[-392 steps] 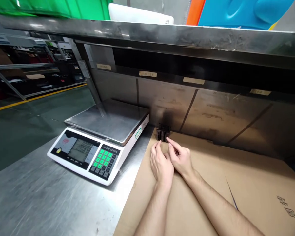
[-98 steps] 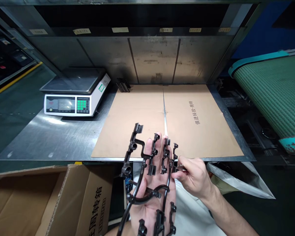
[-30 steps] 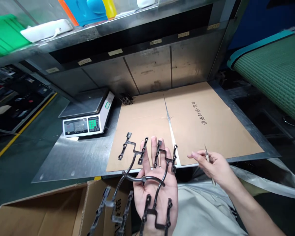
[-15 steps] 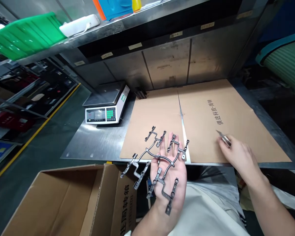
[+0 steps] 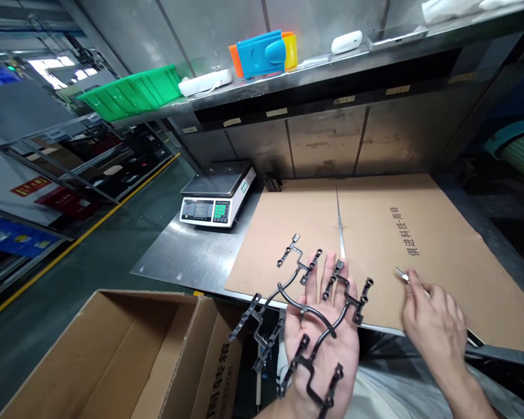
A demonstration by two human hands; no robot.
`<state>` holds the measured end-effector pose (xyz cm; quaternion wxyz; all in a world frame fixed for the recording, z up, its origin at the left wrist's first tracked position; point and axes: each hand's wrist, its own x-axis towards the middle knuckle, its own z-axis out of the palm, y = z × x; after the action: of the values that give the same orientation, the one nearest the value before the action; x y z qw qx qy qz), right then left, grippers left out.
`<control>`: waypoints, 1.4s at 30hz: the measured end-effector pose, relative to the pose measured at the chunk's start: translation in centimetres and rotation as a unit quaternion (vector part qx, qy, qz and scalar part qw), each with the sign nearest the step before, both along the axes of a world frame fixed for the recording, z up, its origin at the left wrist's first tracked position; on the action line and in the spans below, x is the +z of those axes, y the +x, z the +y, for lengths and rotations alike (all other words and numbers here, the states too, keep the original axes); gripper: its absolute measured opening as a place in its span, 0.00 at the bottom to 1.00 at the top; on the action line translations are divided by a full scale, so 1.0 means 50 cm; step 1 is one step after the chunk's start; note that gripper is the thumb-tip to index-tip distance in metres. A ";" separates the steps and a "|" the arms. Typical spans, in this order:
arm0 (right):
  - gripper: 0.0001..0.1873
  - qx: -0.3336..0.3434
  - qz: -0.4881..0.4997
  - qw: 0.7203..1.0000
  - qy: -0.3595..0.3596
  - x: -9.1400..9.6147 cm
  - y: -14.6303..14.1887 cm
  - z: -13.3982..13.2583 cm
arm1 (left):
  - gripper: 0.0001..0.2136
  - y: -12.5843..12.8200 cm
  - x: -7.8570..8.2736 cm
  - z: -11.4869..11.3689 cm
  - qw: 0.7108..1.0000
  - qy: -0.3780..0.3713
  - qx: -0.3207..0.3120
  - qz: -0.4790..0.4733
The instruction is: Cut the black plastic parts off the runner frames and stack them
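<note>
- Left fingers: lying open under sprue, lower centre.
- Right fingers: pinching blade, lower right.
- Probably inspecting; next move likely calls for steadiness.

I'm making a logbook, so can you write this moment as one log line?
Left hand: open, palm up, bearing black branched part | Right hand: gripping pointed tool near cardboard | Scale: left of cardboard
</note>
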<state>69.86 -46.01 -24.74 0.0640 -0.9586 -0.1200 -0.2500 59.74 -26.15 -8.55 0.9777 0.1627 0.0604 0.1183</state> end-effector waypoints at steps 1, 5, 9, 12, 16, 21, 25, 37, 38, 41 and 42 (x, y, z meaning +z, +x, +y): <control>0.23 0.001 -0.004 1.000 0.010 -0.003 0.000 0.000 | 0.25 -0.002 0.001 0.000 1.000 0.002 -0.012 -0.013; 0.24 0.000 -0.008 0.999 0.032 -0.008 -0.001 0.001 | 0.26 -0.005 0.002 0.001 0.998 0.001 -0.046 -0.052; 0.24 0.000 -0.010 0.999 0.039 -0.013 0.000 -0.001 | 0.26 -0.007 -0.005 0.000 0.996 -0.005 -0.057 -0.073; 0.23 -0.003 -0.007 0.999 0.049 -0.015 0.001 -0.002 | 0.26 -0.009 -0.006 0.000 0.997 -0.004 -0.052 -0.058; 0.23 -0.006 0.003 0.998 0.060 -0.009 -0.001 0.000 | 0.27 -0.008 0.000 -0.002 0.999 -0.016 -0.039 -0.033; 0.24 -0.002 0.007 0.998 0.067 0.000 -0.004 0.003 | 0.25 -0.002 0.006 -0.008 0.999 -0.020 -0.021 0.017; 0.24 -0.003 0.006 0.998 0.067 -0.001 -0.003 0.002 | 0.24 0.004 0.002 -0.010 0.999 -0.032 -0.017 0.013; 0.23 -0.005 0.005 0.996 0.091 0.003 -0.004 0.001 | 0.24 0.006 0.010 -0.012 0.995 -0.033 -0.047 0.087; 0.23 -0.006 0.006 0.996 0.093 0.003 -0.004 0.000 | 0.25 0.006 0.003 -0.014 0.996 -0.010 -0.046 0.082; 0.24 0.005 0.023 0.994 0.104 0.002 0.001 -0.008 | 0.29 0.011 -0.034 -0.003 0.967 0.249 -0.029 0.049; 0.23 0.017 0.033 0.992 0.117 0.002 0.008 -0.012 | 0.30 0.016 -0.048 0.009 0.923 0.384 -0.020 0.037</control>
<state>70.26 -46.60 -24.63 0.1837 -0.9502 -0.1046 -0.2292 60.55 -25.68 -10.96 0.8397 0.5308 0.0430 0.1063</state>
